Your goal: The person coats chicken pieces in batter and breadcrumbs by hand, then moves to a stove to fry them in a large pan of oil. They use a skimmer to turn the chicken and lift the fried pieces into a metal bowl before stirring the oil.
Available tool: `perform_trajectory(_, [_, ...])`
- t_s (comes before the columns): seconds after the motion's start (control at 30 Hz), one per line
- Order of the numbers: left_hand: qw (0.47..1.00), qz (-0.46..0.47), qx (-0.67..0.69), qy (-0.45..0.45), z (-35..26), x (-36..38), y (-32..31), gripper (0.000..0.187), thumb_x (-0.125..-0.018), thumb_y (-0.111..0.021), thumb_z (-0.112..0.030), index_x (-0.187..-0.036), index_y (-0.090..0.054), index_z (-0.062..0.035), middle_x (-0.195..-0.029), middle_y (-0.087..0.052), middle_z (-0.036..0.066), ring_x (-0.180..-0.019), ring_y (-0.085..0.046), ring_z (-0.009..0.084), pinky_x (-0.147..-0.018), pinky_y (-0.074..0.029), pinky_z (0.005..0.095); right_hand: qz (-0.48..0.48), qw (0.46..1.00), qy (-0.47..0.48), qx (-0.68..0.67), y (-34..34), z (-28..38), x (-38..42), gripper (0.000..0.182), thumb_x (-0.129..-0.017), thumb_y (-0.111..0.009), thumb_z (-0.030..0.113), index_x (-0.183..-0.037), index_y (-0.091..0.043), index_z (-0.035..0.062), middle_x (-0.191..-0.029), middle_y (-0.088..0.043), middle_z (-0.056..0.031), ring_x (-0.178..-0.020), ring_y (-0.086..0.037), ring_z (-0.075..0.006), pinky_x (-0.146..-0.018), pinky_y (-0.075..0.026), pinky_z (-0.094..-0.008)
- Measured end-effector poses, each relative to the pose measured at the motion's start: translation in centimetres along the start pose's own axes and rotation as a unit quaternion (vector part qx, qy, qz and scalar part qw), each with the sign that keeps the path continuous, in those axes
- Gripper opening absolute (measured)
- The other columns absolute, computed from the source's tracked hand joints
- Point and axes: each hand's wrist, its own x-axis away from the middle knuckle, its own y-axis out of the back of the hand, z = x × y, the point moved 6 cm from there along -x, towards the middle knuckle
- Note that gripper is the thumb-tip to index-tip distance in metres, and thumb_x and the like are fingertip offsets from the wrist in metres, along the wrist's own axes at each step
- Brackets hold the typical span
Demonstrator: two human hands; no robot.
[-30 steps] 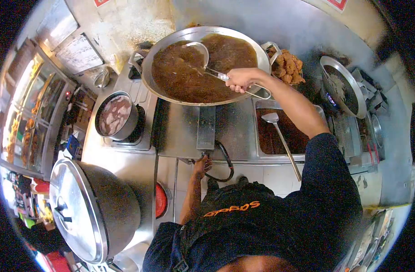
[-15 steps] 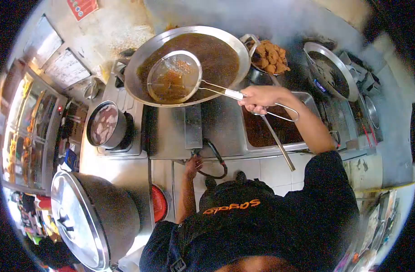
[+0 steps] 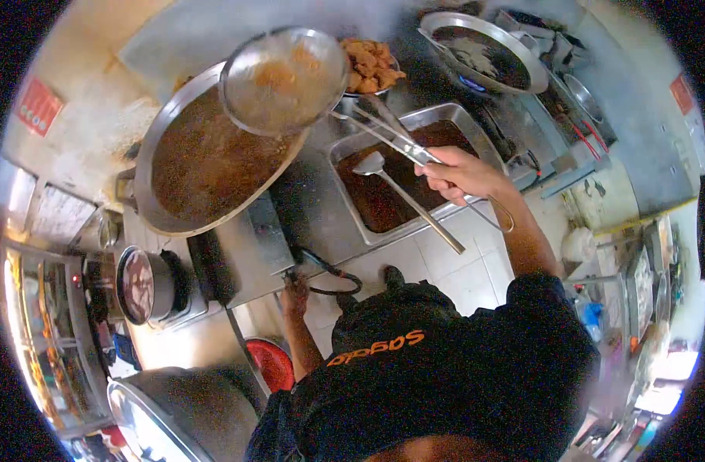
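Note:
My right hand [image 3: 462, 175] is closed around the handle of a round wire-mesh skimmer [image 3: 285, 83]. Fried bits and crumbs lie in its mesh. The skimmer hangs over the far right rim of a big wok [image 3: 143, 173] of brown, bubbling oil. Just beyond it is a pot of fried chicken pieces [image 3: 369, 65]. Low at the front of the stove, my left hand [image 3: 295, 299] has its fingers curled at a small stove knob, beside a black hose [image 3: 339, 288]; the fingertips are partly hidden.
A metal tray [image 3: 351, 231] of dark liquid holds a long-handled spatula [image 3: 414, 204], its handle jutting past the counter edge. A second wok [image 3: 476, 58] stands at the back right. At left are a small pot [image 3: 148, 285], a large stockpot [image 3: 191, 400] and a red tub [image 3: 272, 363].
The view has turned to the right. My right hand has swung the skimmer from over the wok's middle to its right rim, near the fried chicken. My left hand stays at the stove front.

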Motion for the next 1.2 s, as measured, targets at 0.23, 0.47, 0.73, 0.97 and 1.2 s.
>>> perform_trajectory(0.23, [0.904, 0.023, -0.400, -0.147, -0.6, -1.6, 3.6, 0.026, -0.088, -0.036, -0.034, -0.100, -0.050, -0.0157, -0.098, -0.054, 0.001, -0.089, -0.049, 0.0173, -0.071, -0.040, 0.0334, -0.277, 0.944, 0.019, 0.178, 5.9, -3.9, 8.5, 0.019, -0.086, -0.043, 0.015, -0.100, -0.045, 0.0019, -0.056, -0.043, -0.0034, -0.038, -0.041, -0.0102, -0.036, -0.035, -0.0253])
perform_trajectory(0.47, [0.994, 0.039, 0.097, 0.022, 1.1, -1.3, 3.8, 0.027, -0.085, -0.043, -0.036, -0.097, -0.052, -0.0143, -0.096, -0.056, 0.001, -0.090, -0.050, 0.0170, -0.076, -0.041, 0.0324, -0.392, 0.768, -0.165, 0.478, 8.9, -19.5, 10.6, 0.054, -0.072, -0.040, -0.003, -0.124, -0.029, 0.0035, -0.070, -0.056, -0.0188, -0.067, -0.057, -0.0318, -0.060, -0.046, -0.0397])
perform_trajectory(0.73, [0.999, 0.016, 0.015, 0.025, 0.2, -0.5, 2.4, 0.024, -0.086, -0.041, -0.031, -0.099, -0.052, -0.0143, -0.101, -0.055, 0.002, -0.093, -0.050, 0.0170, -0.078, -0.039, 0.0339, -0.418, 0.801, -0.100, 0.417, 7.5, -23.8, 12.3, 0.042, -0.078, -0.039, 0.004, -0.119, -0.036, 0.0005, -0.080, -0.056, -0.0246, -0.070, -0.056, -0.0375, -0.062, -0.046, -0.0432])
perform_trajectory(0.97, [0.818, 0.125, -0.497, -0.262, -1.4, -2.1, 1.6, 0.029, -0.086, -0.039, -0.027, -0.109, -0.048, -0.0124, -0.107, -0.053, 0.008, -0.087, -0.053, 0.0168, -0.068, -0.043, 0.0317, -0.481, 0.799, 0.023, 0.360, 7.3, -23.9, 12.4, 0.034, -0.076, -0.042, 0.003, -0.110, -0.046, 0.0046, -0.064, -0.050, -0.0145, -0.057, -0.051, -0.0250, -0.052, -0.041, -0.0349])
perform_trajectory(1.2, [0.745, 0.142, -0.599, -0.256, -1.9, -1.4, 1.8, 0.028, -0.085, -0.034, -0.017, -0.106, -0.046, -0.0027, -0.104, -0.052, 0.013, -0.086, -0.052, 0.0253, -0.073, -0.046, 0.0343, -0.479, 0.852, 0.071, 0.200, 7.0, -14.8, 8.6, 0.030, -0.086, -0.039, 0.013, -0.115, -0.044, 0.0070, -0.054, -0.039, 0.0007, -0.045, -0.039, -0.0076, -0.042, -0.034, -0.0234])
